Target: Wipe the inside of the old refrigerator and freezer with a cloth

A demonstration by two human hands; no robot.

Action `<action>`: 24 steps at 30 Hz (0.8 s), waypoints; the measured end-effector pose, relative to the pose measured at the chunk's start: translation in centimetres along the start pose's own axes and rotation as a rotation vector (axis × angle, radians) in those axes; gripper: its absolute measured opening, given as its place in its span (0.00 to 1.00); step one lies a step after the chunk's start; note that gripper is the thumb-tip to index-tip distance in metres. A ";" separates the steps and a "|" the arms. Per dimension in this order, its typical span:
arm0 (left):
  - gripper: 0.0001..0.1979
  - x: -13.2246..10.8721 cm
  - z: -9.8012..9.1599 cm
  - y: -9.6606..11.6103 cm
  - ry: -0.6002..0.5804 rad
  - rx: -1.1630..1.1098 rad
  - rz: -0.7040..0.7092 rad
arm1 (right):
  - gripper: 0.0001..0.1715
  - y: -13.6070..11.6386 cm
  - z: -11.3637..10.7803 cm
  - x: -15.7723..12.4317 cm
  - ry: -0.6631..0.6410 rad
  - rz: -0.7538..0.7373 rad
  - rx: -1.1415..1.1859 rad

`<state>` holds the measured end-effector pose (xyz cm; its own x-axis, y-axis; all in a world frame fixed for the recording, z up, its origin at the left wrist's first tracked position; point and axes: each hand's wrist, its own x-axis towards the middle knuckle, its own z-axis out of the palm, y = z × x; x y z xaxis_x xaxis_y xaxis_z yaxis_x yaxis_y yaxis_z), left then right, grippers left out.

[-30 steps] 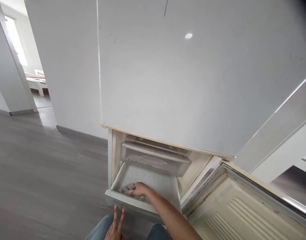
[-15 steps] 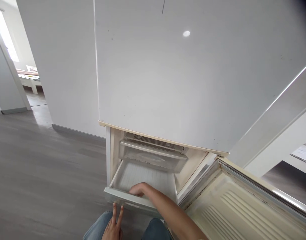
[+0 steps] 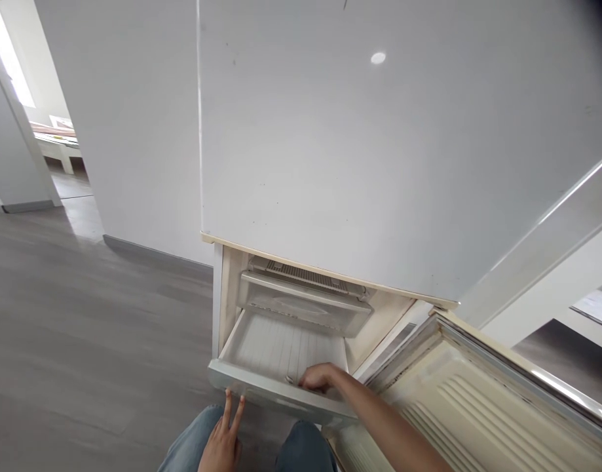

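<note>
A pale plastic drawer (image 3: 261, 341) is pulled out of the freezer compartment (image 3: 230, 282). Inside it, just behind the front panel, my right hand (image 3: 318, 377) is closed and pressed low. A small light scrap (image 3: 288, 379) shows at its fingertips; what the hand holds is mostly hidden. Below the drawer front (image 3: 246, 381), my left hand (image 3: 222, 442) points up with two fingers spread in a V, their tips at or very near the panel's lower edge. The left hand grips nothing.
The compartment door (image 3: 477, 400) stands open on the right. A second drawer (image 3: 305, 306) sits pushed in above the pulled one. The upper door (image 3: 330, 151) is closed. My knees (image 3: 305, 446) are under the drawer; grey floor (image 3: 94, 347) lies left.
My right hand has slid rightward along the inside of the drawer front, and a light scrap now shows at its fingertips. The left hand stays almost in place. The view has shifted slightly.
</note>
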<state>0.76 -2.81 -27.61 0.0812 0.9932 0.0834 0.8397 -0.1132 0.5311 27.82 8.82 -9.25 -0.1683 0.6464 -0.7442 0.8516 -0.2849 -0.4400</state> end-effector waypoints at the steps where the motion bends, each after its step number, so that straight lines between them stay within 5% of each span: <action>1: 0.36 0.0 -0.2 0.2 -0.004 -0.011 0.001 | 0.08 -1.3 0.2 0.4 -0.054 -0.036 0.043; 7: 0.37 0.0 -1.2 0.8 -0.005 -0.051 -0.011 | 0.12 -10.8 2.1 2.8 -0.350 -0.191 0.303; 12: 0.37 0.0 -1.4 0.8 -0.013 -0.033 -0.019 | 0.14 -15.3 3.6 3.4 -0.274 -0.267 0.339; 16: 0.36 0.2 -1.3 0.7 -0.022 -0.047 -0.030 | 0.15 -13.8 3.2 2.4 -0.258 -0.264 0.441; 24: 0.32 0.4 -2.0 1.0 -0.048 0.008 -0.026 | 0.13 -5.8 -0.7 -1.1 -0.069 -0.239 0.275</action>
<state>0.59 -2.54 -25.39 0.0847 0.9960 0.0294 0.8462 -0.0875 0.5256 23.42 10.21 -5.56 -0.3877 0.6710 -0.6321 0.6207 -0.3170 -0.7172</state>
